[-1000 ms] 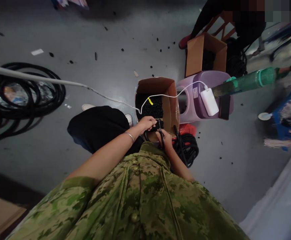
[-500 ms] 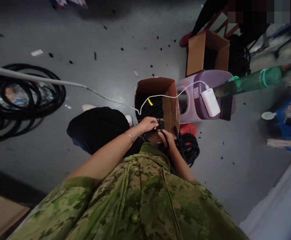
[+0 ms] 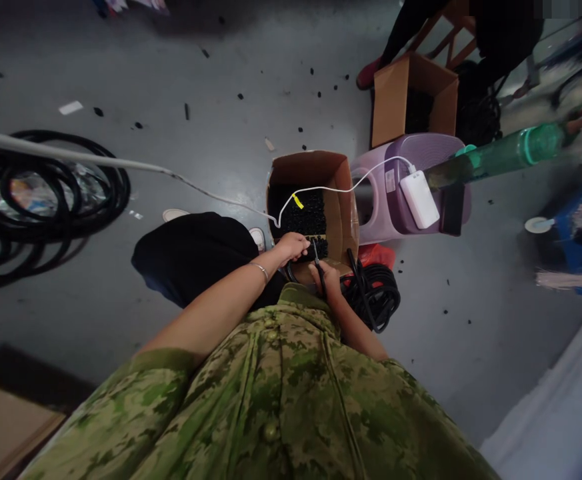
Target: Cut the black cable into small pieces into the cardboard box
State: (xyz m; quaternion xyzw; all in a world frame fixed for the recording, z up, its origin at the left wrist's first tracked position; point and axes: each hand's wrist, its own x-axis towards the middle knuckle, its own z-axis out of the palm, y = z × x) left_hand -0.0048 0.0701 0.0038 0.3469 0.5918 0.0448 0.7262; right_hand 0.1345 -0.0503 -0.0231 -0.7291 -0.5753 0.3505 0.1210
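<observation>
An open cardboard box (image 3: 339,223) stands in front of me, with many small black pieces (image 3: 307,215) inside. My right hand (image 3: 327,273) is closed round the handles of dark scissors (image 3: 317,253), whose blades point forward over the near part of the box. Just left of the blades, my left hand (image 3: 295,247) is closed, fingertips pinched together; what they hold is too small to make out. A white cable (image 3: 328,190) with a yellow tag (image 3: 297,201) crosses above the box.
Right of the box, a purple stool (image 3: 395,200) bears a white power bank (image 3: 419,199) and a green bottle (image 3: 511,155). Coiled black hose (image 3: 381,293) lies near my right arm, another coil (image 3: 45,233) at far left. Behind are a second box (image 3: 391,100) and a seated person's leg.
Both hands have shifted slightly left. The scissors have turned, and their blades now show more clearly beside my left fingertips. The view has moved a little.
</observation>
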